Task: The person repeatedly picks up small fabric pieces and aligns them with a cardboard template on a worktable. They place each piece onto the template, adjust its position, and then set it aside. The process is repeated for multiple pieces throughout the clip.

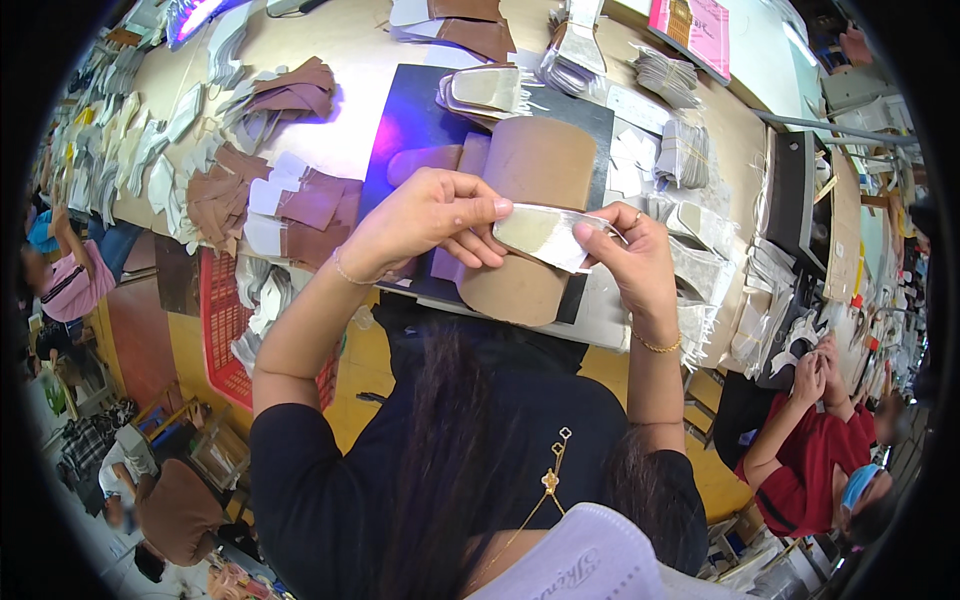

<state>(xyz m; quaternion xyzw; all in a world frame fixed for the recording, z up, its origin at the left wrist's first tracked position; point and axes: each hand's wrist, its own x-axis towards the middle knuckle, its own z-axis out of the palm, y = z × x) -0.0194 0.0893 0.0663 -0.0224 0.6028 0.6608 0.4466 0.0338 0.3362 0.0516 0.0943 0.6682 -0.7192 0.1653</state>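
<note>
My left hand [445,210] pinches the left end of a small flat piece [527,230], white with a pale beige patch, between thumb and fingers. On its other end my right hand [640,255] is closed, thumb on top. The piece is stretched level between them, above a large brown curved panel [541,162]. That panel lies on a black board [425,100], its lower part showing below the piece. Narrower brown strips [420,162] lie beside it, partly behind my left hand. Just beyond the panel is a stack of whitish cut pieces [485,90].
Brown cut pieces [218,190] lie in piles at the left of the table. Banded whitish bundles [683,152] stand at the right. A red basket [222,325] is below the table's left edge. A person in red [810,460] works at the right.
</note>
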